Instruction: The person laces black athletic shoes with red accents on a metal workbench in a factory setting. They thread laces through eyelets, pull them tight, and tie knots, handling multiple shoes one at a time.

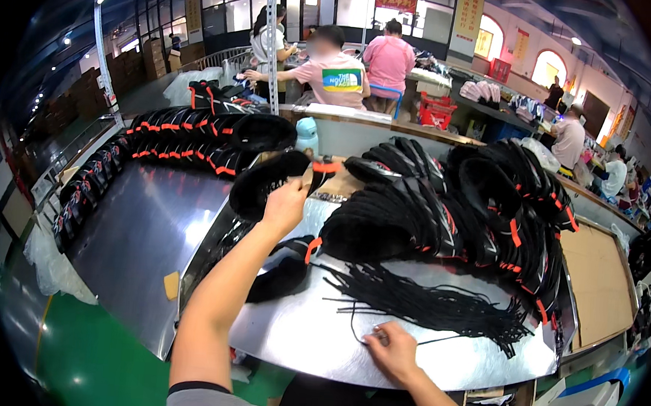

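Note:
My left hand (pixel 286 202) is closed on the edge of a black shoe upper (pixel 253 189) with an orange tab, raised over the left side of the metal tabletop (pixel 285 343). Below it, another black shoe upper (pixel 281 279) with an orange tab rests on the metal. Near the front edge, my right hand (pixel 392 349) has thumb and fingers pinched on the end of a thin black shoelace (pixel 355 327). That lace comes from a loose bundle of black laces (pixel 431 305) just beyond the hand.
Stacked black shoe uppers (pixel 392 223) fill the table's far right. More uppers (pixel 183 139) line the back and left of a lower metal surface (pixel 135 220). A light blue bottle (pixel 307 135) stands behind. Cardboard (pixel 599 286) lies at right. Several people work beyond the partition.

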A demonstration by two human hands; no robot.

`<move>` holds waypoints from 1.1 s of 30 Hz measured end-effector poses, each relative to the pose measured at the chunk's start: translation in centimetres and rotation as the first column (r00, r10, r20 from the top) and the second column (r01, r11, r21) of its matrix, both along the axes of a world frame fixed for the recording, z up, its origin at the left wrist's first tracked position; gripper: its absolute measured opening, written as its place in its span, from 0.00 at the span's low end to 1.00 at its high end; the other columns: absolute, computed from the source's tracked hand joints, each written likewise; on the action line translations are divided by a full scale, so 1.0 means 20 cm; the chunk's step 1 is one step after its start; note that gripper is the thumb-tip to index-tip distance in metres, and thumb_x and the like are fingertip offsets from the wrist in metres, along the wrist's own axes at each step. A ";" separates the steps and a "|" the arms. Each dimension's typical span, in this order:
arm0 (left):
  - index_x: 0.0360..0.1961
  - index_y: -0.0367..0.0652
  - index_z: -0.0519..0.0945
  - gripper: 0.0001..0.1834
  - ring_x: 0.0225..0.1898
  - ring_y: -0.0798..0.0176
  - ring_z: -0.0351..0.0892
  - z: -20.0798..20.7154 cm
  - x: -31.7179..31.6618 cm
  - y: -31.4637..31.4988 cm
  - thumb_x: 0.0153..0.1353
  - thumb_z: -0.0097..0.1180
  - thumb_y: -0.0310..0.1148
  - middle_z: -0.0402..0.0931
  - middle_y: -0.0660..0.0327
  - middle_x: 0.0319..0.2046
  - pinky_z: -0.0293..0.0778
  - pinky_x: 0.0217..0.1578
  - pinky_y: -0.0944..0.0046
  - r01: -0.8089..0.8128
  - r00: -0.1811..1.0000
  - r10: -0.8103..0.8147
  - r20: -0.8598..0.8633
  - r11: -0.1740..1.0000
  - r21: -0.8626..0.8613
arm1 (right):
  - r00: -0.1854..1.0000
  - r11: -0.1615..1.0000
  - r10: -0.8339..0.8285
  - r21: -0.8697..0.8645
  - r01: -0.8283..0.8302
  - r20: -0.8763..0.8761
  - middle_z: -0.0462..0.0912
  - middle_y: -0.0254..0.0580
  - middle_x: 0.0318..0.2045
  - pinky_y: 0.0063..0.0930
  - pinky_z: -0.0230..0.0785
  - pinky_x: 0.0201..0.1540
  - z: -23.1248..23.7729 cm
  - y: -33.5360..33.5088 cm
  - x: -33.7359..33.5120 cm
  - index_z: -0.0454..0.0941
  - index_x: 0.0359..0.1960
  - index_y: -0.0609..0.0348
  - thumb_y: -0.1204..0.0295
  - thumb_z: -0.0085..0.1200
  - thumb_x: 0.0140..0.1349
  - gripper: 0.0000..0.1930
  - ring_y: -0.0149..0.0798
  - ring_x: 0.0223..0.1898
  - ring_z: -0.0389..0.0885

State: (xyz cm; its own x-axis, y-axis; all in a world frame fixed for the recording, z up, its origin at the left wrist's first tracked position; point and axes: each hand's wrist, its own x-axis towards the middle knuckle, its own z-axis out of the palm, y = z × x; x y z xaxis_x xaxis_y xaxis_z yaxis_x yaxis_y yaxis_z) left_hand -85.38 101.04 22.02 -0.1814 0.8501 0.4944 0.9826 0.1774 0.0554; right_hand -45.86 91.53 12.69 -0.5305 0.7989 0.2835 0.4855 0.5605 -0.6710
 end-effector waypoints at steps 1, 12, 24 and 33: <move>0.55 0.40 0.74 0.26 0.49 0.41 0.76 -0.14 -0.11 0.09 0.56 0.63 0.36 0.74 0.46 0.50 0.74 0.48 0.50 -0.076 0.997 0.078 0.008 0.987 -0.141 | 0.999 1.000 0.007 0.020 -0.008 0.053 0.83 0.41 0.33 0.37 0.76 0.34 0.01 -0.01 -0.06 0.81 0.35 0.57 0.57 0.68 0.56 0.17 0.45 0.31 0.85; 0.60 0.44 0.76 0.28 0.45 0.45 0.81 -0.17 0.01 -0.05 0.63 0.62 0.46 0.81 0.46 0.41 0.74 0.47 0.54 0.220 0.873 -0.193 0.448 0.975 -0.009 | 0.987 1.000 0.005 -0.008 -0.004 0.161 0.83 0.47 0.35 0.46 0.76 0.37 -0.18 0.05 -0.08 0.79 0.40 0.57 0.66 0.60 0.60 0.11 0.55 0.34 0.84; 0.48 0.45 0.78 0.20 0.33 0.41 0.83 -0.36 0.38 -0.44 0.66 0.59 0.50 0.83 0.47 0.29 0.74 0.34 0.46 -0.103 0.944 0.068 0.323 0.990 0.092 | 0.590 0.420 0.127 -0.496 -0.760 -0.797 0.78 0.28 0.32 0.14 0.55 0.24 0.48 -0.23 0.05 0.77 0.48 0.57 0.67 0.57 0.71 0.10 0.18 0.24 0.66; 0.59 0.41 0.69 0.22 0.34 0.69 0.71 0.08 0.97 -1.06 0.64 0.57 0.24 0.73 0.64 0.34 0.71 0.40 0.65 -0.067 -0.246 -0.551 0.797 0.830 0.553 | 0.471 0.581 -0.332 -0.571 -0.580 -0.817 0.78 0.32 0.32 0.12 0.48 0.21 0.34 -0.21 0.55 0.77 0.45 0.56 0.72 0.57 0.70 0.06 0.17 0.19 0.60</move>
